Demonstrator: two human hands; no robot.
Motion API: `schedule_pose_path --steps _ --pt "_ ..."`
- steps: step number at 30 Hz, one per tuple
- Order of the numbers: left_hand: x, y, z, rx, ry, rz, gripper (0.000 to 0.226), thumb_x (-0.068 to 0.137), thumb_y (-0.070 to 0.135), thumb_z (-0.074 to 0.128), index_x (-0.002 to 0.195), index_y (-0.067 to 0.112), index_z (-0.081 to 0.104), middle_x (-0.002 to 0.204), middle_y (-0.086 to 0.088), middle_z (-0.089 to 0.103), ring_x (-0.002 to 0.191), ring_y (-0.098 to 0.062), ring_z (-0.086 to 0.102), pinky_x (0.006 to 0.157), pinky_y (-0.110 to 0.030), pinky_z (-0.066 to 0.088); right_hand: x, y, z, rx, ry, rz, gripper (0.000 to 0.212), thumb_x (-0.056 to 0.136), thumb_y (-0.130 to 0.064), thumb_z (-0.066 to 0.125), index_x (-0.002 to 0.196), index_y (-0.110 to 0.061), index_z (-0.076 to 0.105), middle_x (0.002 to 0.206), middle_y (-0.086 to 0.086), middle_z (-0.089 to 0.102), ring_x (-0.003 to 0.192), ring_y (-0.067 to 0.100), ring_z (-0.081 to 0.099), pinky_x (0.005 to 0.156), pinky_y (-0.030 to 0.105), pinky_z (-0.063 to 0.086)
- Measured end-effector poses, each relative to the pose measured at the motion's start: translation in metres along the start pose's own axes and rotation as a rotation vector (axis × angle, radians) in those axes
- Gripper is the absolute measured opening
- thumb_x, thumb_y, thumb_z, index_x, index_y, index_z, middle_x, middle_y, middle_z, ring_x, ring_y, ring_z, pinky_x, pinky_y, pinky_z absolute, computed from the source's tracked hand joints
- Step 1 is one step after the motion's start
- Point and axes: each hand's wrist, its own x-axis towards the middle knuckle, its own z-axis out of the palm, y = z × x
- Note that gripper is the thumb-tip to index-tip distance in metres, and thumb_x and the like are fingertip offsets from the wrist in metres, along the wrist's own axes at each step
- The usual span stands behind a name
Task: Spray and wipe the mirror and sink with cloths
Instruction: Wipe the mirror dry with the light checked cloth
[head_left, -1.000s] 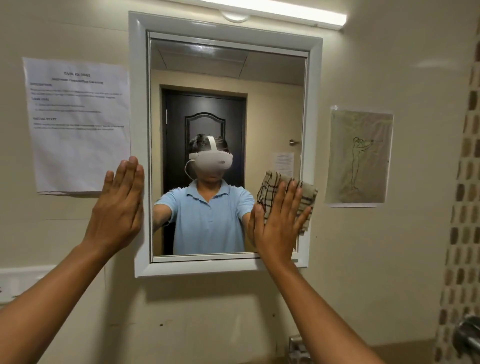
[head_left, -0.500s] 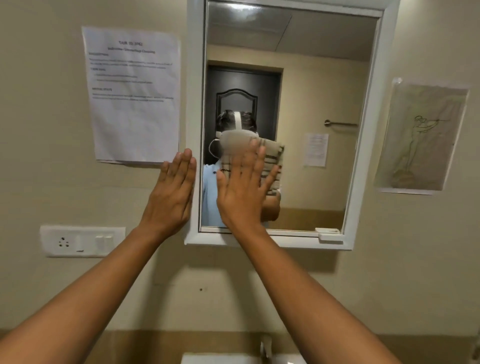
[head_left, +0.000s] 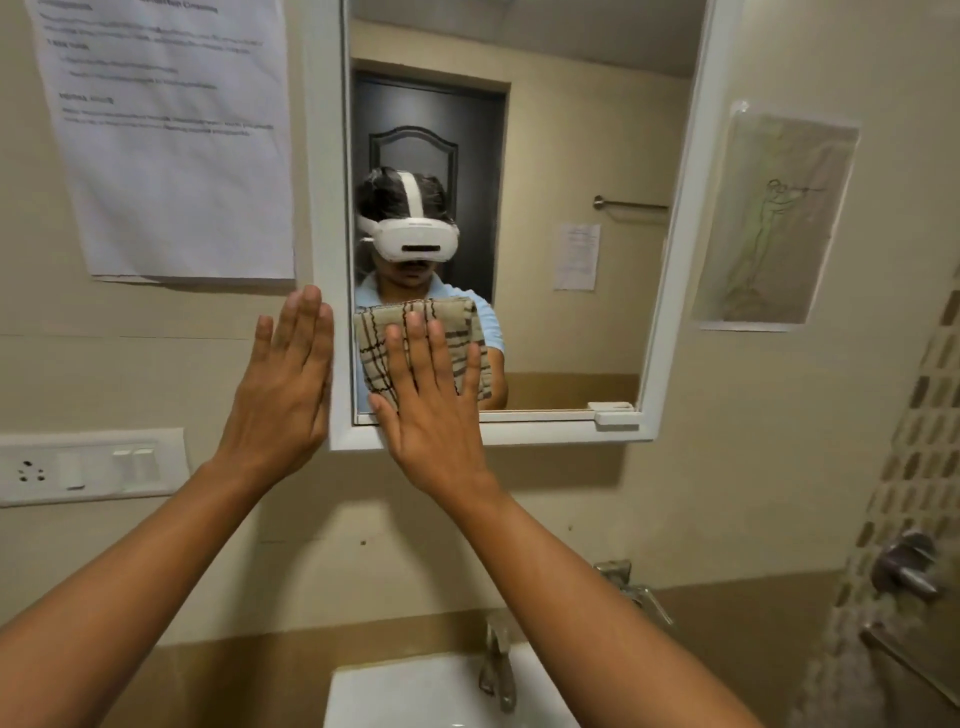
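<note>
Two hands flat, right (head_left: 434, 410) pressing checked cloth (head_left: 410, 340) on mirror (head_left: 571, 322), notice (head_left: 171, 135) unreadable

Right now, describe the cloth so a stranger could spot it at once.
Find the white-framed mirror above the sink. At its lower left corner, the right hand presses a folded cloth flat on the glass. It is beige with dark brown check lines, unlike the papers on the wall.

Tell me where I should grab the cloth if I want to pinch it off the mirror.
Probably the cloth's top right corner, coming from above. It lies flat on the mirror under the right hand, and that edge sticks out past the fingertips, away from the frame.
</note>
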Motion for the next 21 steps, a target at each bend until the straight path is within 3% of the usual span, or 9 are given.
schedule_pose_path --steps 4,13,21 --pt "-0.002 0.001 0.000 0.021 -0.009 -0.015 0.071 0.091 0.009 0.034 0.154 -0.002 0.004 0.163 -0.019 -0.003 0.151 -0.033 -0.002 0.122 -0.054 0.007 -0.009 0.044 -0.009 0.005 0.008 0.132 0.072 0.100 -0.047 0.031 0.153 -0.015 -0.007 0.162 0.011 -0.012 0.150 0.026 -0.011 0.118 0.058 -0.004" --pt "-0.001 0.005 -0.001 0.020 -0.020 -0.034 0.070 0.091 0.013 0.029 0.154 0.000 0.001 0.163 -0.018 -0.003 0.151 -0.033 -0.003 0.123 -0.051 0.003 -0.026 0.136 -0.035 0.054 0.122 0.528 0.091 0.093 -0.063 0.040 0.155 -0.011 -0.002 0.163 0.011 -0.009 0.150 0.025 -0.012 0.118 0.057 -0.005" --pt "-0.003 0.009 -0.004 0.030 -0.037 -0.054 0.071 0.091 0.014 0.030 0.154 0.002 -0.001 0.163 -0.018 -0.004 0.151 -0.033 -0.002 0.122 -0.053 0.005 -0.025 0.120 -0.026 0.078 0.192 0.660 0.073 0.099 -0.054 0.020 0.154 -0.008 0.005 0.163 0.015 0.000 0.150 0.028 -0.003 0.118 0.059 0.006"
